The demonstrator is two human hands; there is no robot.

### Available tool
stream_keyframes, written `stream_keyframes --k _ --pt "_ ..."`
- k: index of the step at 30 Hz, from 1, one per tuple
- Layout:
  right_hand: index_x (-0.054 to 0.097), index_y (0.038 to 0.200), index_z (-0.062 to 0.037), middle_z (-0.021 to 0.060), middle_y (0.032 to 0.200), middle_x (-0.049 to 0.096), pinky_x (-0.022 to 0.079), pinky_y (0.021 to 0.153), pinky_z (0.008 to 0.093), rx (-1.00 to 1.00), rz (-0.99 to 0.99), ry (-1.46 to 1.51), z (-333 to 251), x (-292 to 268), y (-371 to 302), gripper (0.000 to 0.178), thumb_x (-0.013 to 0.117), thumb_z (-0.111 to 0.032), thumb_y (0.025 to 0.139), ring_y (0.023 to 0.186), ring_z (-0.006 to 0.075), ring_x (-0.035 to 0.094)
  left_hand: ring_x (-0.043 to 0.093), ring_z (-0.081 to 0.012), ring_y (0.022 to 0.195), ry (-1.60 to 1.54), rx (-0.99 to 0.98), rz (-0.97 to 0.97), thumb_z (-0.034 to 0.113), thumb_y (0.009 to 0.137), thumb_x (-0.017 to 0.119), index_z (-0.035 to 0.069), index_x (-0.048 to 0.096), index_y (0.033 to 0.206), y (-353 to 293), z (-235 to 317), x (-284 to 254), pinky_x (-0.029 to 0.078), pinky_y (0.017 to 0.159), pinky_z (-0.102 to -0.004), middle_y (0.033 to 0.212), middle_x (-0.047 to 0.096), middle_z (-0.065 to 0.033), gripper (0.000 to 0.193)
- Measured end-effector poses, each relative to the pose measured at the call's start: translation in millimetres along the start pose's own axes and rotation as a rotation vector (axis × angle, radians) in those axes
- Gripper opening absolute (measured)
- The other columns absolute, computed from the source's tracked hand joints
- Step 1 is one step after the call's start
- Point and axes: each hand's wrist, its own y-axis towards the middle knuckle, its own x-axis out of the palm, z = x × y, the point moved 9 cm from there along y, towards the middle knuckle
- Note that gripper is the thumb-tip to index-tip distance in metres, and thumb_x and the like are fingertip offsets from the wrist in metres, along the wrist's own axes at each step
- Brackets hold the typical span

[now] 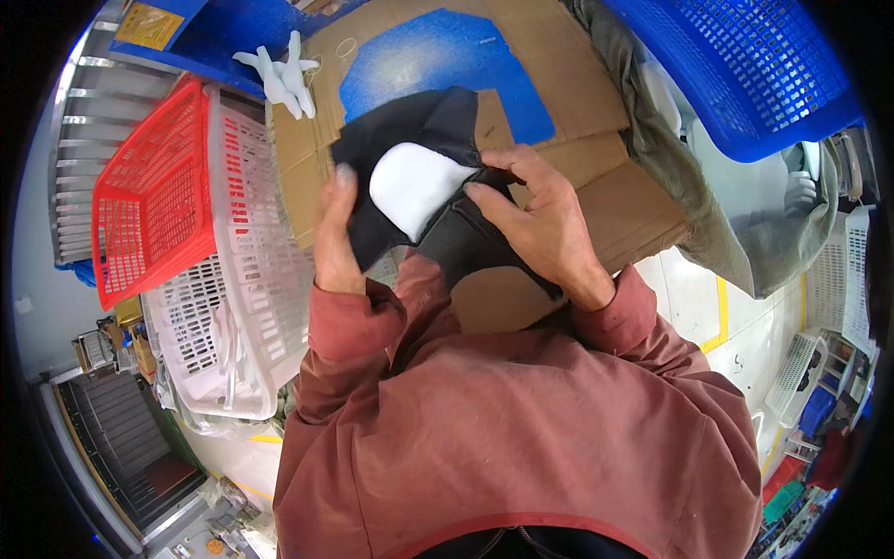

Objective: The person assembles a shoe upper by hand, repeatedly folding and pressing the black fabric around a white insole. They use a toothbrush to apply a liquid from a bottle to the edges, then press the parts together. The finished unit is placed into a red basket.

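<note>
A piece of black fabric [410,116], with panels that look sewn together, is held up in front of me. A smooth white rounded piece [410,186] shows in its middle, narrowing to the right; whether it is stitched to the fabric or lies in it, I cannot tell. My left hand [337,228] grips the left edge, thumb on the near side, its other fingers hidden behind. With thumb and forefinger, my right hand [545,205] pinches the fabric at the white piece's narrow end. Below, more black fabric hangs around a brown patch [507,300].
Cardboard [596,84] with a blue-painted area [438,56] covers the work surface. White hand-shaped pieces [284,74] lie at its far left. A red basket [158,186] and a white basket [265,270] stand left. A blue basket [745,65] and a grey-green sack [726,242] are right.
</note>
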Motion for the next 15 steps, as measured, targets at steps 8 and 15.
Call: stream_keyframes --k 8,15 --pt "0.065 0.108 0.0005 0.0108 0.103 0.063 0.051 0.083 0.0323 -0.128 0.142 0.187 10.2 -1.2 7.5 0.025 0.075 -0.004 0.085 0.095 0.0215 0.063 0.057 -0.0157 0.082 0.342 -0.096 -0.096 0.047 0.092 0.066 0.001 0.056 0.124 -35.4 -49.1 5.6 0.05 0.079 -0.0387 0.094 0.06 -0.0044 0.057" --pt "0.067 0.103 0.0001 0.009 0.102 0.062 0.049 0.082 0.0306 -0.269 0.062 -0.058 -19.3 3.1 -5.2 0.021 0.076 0.0 0.084 0.093 0.0213 0.061 0.056 -0.0272 0.124 0.081 -0.206 -0.06 0.024 0.093 0.07 -0.007 0.051 0.136 -43.5 -33.1 36.8 0.042 0.109 -0.0398 0.134 0.058 -0.016 0.056"
